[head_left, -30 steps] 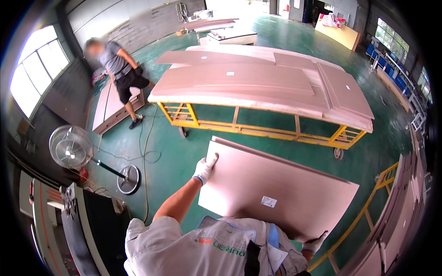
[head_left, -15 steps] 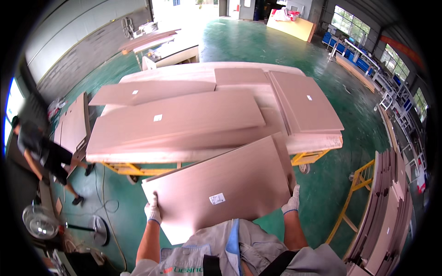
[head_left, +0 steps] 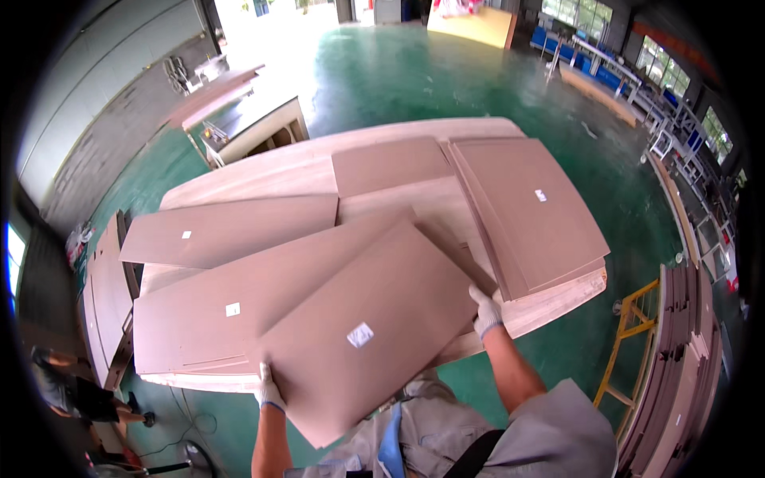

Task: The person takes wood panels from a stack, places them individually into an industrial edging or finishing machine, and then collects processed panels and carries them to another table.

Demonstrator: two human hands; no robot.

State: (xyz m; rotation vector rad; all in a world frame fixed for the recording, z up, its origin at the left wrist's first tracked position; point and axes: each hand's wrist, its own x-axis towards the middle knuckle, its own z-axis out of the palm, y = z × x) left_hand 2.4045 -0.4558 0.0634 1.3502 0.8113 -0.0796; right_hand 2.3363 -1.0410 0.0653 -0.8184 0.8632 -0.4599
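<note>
Here a brown board panel [head_left: 366, 334] is being carried flat over the near edge of a stack of similar panels [head_left: 319, 239], so the step in hand looks like laying it onto that pile. The panel sits tilted, its far corner already over the stack and its near corner hanging toward the person's body. The left hand [head_left: 268, 390], in a white glove, clasps the panel's near-left edge, fingers curled around it from below. The right hand [head_left: 484, 312], also gloved, grips the right edge close to the far corner, closed on the board. Both forearms reach up and forward, the right stretched further. The next move, by my reading, calls for pushing the panel forward and squaring it with the pieces beneath. The floor [head_left: 414, 80] is green.
</note>
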